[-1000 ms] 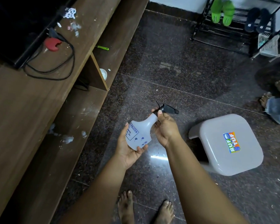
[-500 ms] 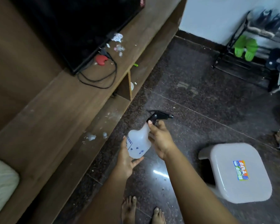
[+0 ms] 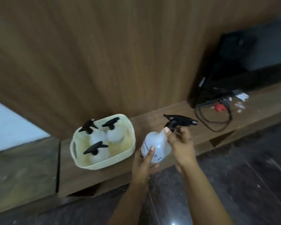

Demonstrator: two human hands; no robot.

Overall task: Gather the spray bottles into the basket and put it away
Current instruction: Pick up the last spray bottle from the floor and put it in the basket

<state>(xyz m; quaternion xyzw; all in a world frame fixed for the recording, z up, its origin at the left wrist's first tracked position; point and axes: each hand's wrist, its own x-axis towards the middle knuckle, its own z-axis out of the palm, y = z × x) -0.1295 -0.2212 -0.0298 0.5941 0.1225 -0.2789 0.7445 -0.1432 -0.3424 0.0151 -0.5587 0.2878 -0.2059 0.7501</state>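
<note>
Translucent white spray bottle (image 3: 156, 146) with black trigger head, held in both hands just right of the cream basket (image 3: 128, 153). Right hand (image 3: 179, 143) grips the neck under the trigger; left hand (image 3: 144, 159) cups the body from below. Since a second ago our view has swung from the floor and stool to the wooden shelf (image 3: 177, 161), bringing the basket into sight with three bottles inside. We judge this bottle goes in next, then stowing.
</note>
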